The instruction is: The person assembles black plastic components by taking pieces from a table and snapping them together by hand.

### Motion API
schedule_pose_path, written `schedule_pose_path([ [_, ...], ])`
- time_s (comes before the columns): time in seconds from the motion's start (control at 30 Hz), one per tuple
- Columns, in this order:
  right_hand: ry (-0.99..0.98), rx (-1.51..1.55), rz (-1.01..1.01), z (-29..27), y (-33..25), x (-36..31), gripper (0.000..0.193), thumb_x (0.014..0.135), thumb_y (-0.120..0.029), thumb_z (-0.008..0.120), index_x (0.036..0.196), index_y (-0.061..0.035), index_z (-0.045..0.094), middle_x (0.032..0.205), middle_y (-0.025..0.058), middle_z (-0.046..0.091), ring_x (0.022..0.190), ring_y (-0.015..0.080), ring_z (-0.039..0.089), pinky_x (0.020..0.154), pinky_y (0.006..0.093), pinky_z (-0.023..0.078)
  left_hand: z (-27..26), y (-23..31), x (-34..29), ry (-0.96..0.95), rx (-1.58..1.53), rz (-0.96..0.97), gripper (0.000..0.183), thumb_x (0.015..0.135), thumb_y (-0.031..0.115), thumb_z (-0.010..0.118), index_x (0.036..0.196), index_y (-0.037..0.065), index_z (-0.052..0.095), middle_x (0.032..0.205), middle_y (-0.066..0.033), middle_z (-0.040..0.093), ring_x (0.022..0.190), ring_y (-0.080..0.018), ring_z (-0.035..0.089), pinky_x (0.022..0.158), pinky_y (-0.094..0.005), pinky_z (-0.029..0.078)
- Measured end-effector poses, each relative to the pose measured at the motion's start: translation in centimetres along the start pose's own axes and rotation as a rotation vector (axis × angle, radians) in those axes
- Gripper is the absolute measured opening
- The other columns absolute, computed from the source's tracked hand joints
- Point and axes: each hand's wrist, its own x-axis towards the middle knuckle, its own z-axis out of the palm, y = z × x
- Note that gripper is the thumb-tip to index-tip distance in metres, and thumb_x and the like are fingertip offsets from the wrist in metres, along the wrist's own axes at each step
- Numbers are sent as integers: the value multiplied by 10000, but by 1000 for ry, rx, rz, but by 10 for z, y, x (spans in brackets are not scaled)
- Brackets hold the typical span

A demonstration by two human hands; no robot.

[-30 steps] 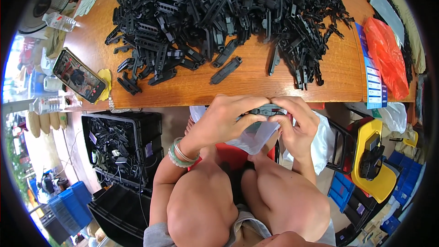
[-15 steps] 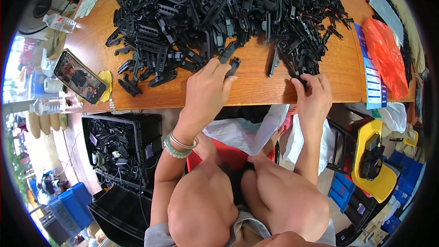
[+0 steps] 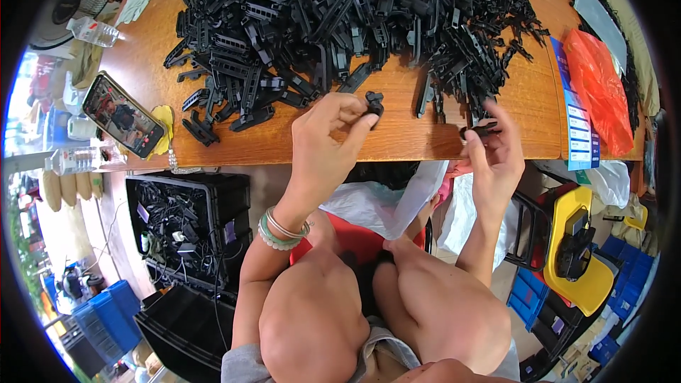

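Between thumb and fingertips, my left hand [image 3: 328, 131] pinches a black plastic part [image 3: 374, 103], raised just above the near edge of the wooden table [image 3: 401, 138]. My right hand [image 3: 496, 156] grips a smaller black plastic piece [image 3: 479, 130] between thumb and fingers, its other fingers raised and a little blurred. Beyond both hands spreads a large heap of black plastic parts [image 3: 305, 28], longer ones at the left and middle. Smaller black pieces [image 3: 472, 74] lie at the heap's right side, close to my right hand.
A phone [image 3: 124, 115] leans on a yellow stand at the table's left. On the right lie a red plastic bag [image 3: 599, 89] and a blue-white sheet [image 3: 583, 128]. Below stand a black crate of parts [image 3: 181, 234] and a yellow chair [image 3: 578, 269]. White bags hang under the table edge.
My left hand has lifted the black part off the table and turned it. My right hand has picked a small piece from the pile's edge and drawn it slightly nearer.
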Motion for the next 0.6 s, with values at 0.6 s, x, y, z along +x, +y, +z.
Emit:
schedule_pose_path([
  [0.6, -173, 90, -90, 22, 31, -8, 160, 797, 90, 631, 946, 43, 667, 929, 88, 602, 724, 121, 603, 649, 219, 503, -5, -3, 16, -347, 545, 470, 244, 717, -63, 603, 958, -23, 613, 1032, -135, 572, 879, -297, 577, 748, -369, 490],
])
